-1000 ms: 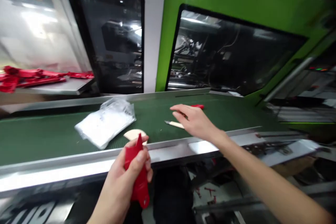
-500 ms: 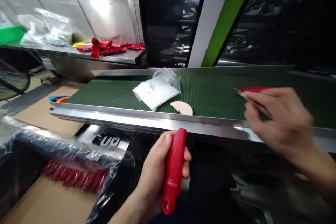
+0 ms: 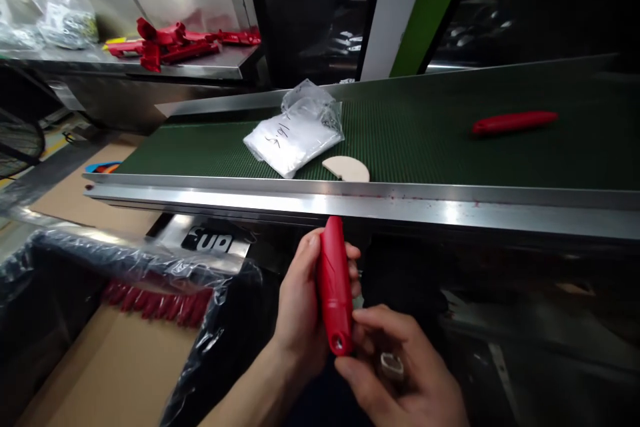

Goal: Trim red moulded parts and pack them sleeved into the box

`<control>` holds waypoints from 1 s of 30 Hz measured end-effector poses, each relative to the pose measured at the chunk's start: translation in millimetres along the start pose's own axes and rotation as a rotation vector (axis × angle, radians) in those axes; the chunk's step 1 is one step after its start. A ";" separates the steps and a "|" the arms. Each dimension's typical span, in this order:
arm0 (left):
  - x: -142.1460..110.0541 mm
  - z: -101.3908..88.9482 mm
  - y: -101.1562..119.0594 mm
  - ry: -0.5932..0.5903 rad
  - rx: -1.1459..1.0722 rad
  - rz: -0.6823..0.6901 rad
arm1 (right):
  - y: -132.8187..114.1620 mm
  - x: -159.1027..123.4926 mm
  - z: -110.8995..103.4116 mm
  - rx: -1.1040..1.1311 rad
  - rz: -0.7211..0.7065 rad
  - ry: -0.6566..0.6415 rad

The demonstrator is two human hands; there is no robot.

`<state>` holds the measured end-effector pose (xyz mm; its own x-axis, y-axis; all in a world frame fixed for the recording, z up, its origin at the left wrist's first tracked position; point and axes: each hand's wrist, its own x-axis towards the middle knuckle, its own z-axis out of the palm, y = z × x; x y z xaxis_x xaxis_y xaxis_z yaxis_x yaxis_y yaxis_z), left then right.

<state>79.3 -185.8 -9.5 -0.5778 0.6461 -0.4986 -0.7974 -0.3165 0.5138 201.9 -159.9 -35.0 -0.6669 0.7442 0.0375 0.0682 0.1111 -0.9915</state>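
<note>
In front of the conveyor, my left hand [image 3: 300,300] is wrapped round a red plastic handle [image 3: 334,280], held nearly upright with the round hole in its lower end facing me. My right hand [image 3: 410,367] is at that lower end, thumb and forefinger at its right side. Tucked in the curled fingers of the same hand is a slim knife-like tool [image 3: 392,367]; only its pale, blunt end shows and its blade is hidden. Another red handle [image 3: 515,122] lies by itself on the right part of the green belt [image 3: 415,147].
A plastic bag with white contents [image 3: 290,137] and a beige part-disc [image 3: 347,168] lie on the belt, behind its metal rail [image 3: 250,195]. Red parts [image 3: 175,43] are piled on the steel shelf. Lower left stands a plastic-lined box [image 3: 220,307] with red pieces in a row.
My right hand has come from over the right side of the belt to the handle in my left hand. The red handle beside it stays on the belt. The view has tilted down.
</note>
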 end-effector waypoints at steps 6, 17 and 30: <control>-6.4 -4.4 -1.0 -0.023 0.083 0.067 | 9.8 11.9 -27.4 -0.127 -0.010 -0.014; -9.5 -20.4 -6.0 -0.020 0.375 0.139 | 7.4 30.3 -47.7 0.449 0.415 0.148; -2.2 -27.8 -11.1 0.074 0.394 0.124 | 21.5 21.6 -52.5 0.250 0.304 0.050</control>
<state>84.6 -203.1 -33.4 -0.6880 0.5634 -0.4574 -0.6012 -0.0895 0.7941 227.9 -106.8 -49.0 -0.6069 0.7502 -0.2624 0.0704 -0.2781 -0.9580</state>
